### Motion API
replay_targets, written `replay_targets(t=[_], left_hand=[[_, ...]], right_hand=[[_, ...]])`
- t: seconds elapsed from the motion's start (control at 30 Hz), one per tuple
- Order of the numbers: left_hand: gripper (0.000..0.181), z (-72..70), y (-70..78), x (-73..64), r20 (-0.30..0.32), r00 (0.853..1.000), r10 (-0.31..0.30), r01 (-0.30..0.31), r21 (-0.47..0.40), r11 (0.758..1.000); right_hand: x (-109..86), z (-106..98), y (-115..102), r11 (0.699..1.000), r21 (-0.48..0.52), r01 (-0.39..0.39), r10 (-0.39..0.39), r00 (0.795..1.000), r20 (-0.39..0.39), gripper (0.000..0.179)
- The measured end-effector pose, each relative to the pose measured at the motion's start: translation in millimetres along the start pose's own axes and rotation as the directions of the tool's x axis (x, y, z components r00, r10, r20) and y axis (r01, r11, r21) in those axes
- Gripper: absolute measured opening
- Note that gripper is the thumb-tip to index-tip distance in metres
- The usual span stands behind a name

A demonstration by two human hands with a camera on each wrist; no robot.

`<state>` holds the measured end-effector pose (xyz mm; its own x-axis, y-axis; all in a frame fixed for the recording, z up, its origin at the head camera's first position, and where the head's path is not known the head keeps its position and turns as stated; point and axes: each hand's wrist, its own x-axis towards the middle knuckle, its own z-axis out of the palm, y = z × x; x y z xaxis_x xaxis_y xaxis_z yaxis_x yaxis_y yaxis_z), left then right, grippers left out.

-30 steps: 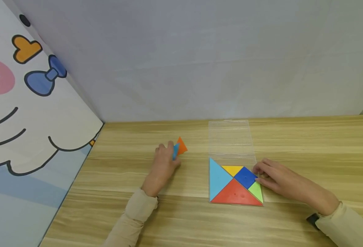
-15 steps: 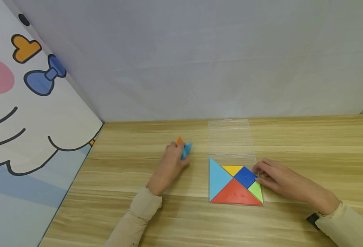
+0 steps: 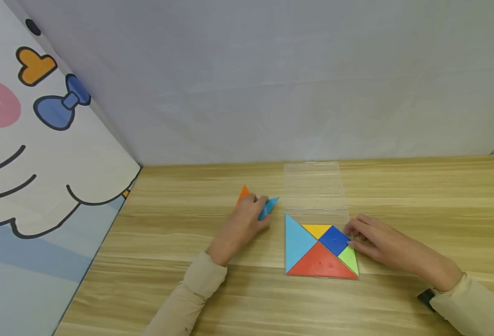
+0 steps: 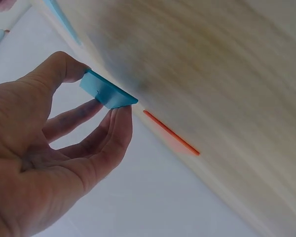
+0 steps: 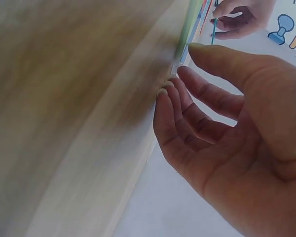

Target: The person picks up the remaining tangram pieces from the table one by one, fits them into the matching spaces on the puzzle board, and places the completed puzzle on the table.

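My left hand [image 3: 242, 221] pinches a light blue tangram parallelogram [image 4: 104, 91] between thumb and fingertips, lifted and tilted above the table. Partly hidden behind that hand in the head view, an orange tangram triangle [image 3: 244, 192] lies on the wood. To the right is a clear plastic case [image 3: 335, 218], its tray holding a large light blue triangle [image 3: 297, 246], a red triangle [image 3: 321, 263], a yellow triangle [image 3: 317, 230], a dark blue square [image 3: 334, 241] and a light green triangle [image 3: 350, 260]. The loosely bent fingers of my right hand [image 3: 377, 242] touch the tray's right edge.
The clear lid [image 3: 314, 186] lies folded back behind the tray. Farther back, a pale wall [image 3: 272, 93] borders the wooden table [image 3: 179, 186], and a cartoon-printed panel [image 3: 41, 186] stands along the left side.
My left hand has carried the light blue parallelogram rightward from beside the orange triangle toward the case, covering part of that triangle. My right hand stays at the tray edge.
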<state>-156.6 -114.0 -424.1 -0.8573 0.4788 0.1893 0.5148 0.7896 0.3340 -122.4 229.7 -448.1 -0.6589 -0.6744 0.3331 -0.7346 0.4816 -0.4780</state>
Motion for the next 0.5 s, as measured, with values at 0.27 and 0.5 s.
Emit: replay_targets(t=[0.27, 0.5], left_hand=[[0.029, 1.9, 8.0, 5.2, 0.050, 0.998, 0.027, -0.027, -0.002, 1.000], [0.030, 3.9, 12.1, 9.9, 0.062, 0.990, 0.130, -0.131, 0.013, 0.991]], right_hand=[[0.1, 0.1, 1.0, 1.000, 0.002, -0.001, 0.001, 1.000, 0.004, 0.029], [-0.2, -0.1, 0.4, 1.000, -0.001, -0.030, 0.030, 0.999, 0.021, 0.026]])
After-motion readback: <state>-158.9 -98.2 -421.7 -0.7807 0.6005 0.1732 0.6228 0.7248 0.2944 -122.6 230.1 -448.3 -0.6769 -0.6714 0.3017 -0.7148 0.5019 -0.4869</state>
